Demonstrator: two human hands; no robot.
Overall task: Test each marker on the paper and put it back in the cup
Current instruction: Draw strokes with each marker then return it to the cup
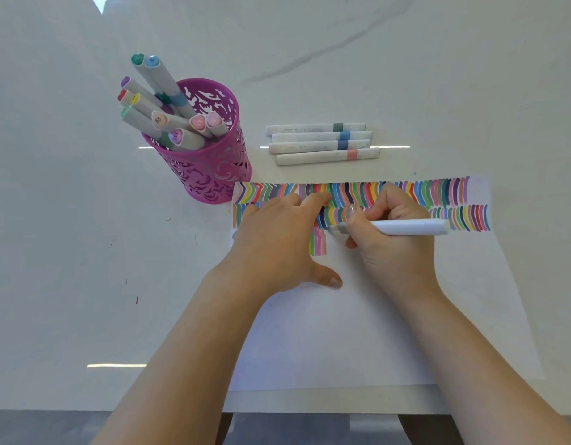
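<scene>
From the head camera, the right hand (394, 232) curls its fingers around a white marker (406, 227), with the tip on the paper (358, 332) beside the colored stripes (454, 194). The left hand (277, 242) lies flat with straight fingers, pressing the paper down. The pink cup (213, 165) full of markers stands just beside the paper's far left corner, and four markers (322, 143) lie on the table (85, 252) behind the paper.

white marble-look tabletop (406, 75) filling the view, grey vein (326, 49) slanting toward 1 o'clock, strip-light reflections (116, 366) at 7 and 3 o'clock, grey floor (37, 428) past the near edge at 6 o'clock
</scene>
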